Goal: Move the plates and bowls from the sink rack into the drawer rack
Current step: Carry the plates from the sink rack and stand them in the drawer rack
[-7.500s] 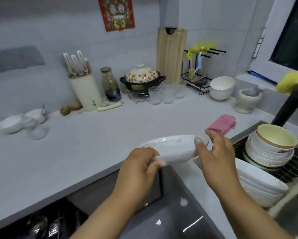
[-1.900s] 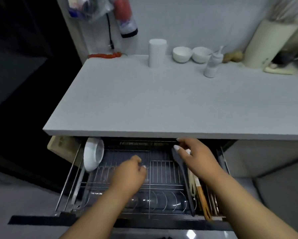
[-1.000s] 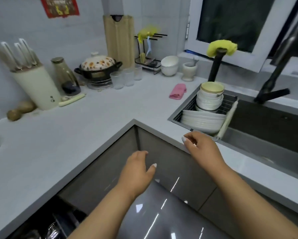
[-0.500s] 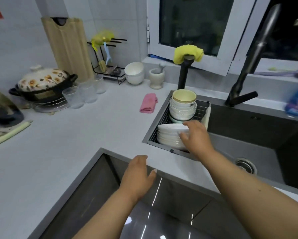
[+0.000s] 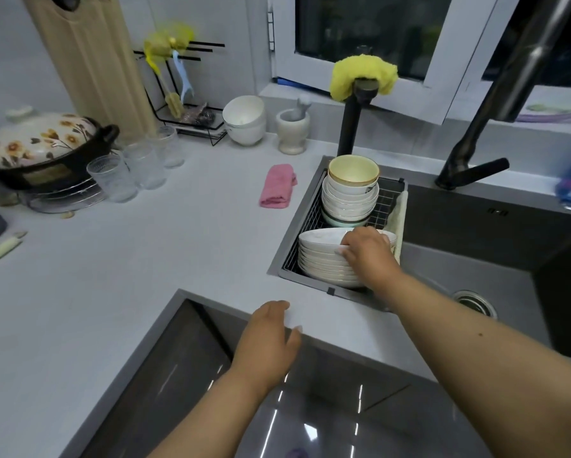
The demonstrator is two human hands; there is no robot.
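White top plate seemingly pinched in right hand grip

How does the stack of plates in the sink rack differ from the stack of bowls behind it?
The plates are wide, shallow and all white; the bowls are narrower, deeper and stack taller, with a yellowish bowl on top. The right hand grips the top plate; nothing touches the bowls. The plates sit nearer the counter edge. Both stand in the sink rack.

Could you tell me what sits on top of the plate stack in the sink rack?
The right hand grips the top plate of the plate stack. Its fingers hide that plate's right rim; nothing else shows on it.
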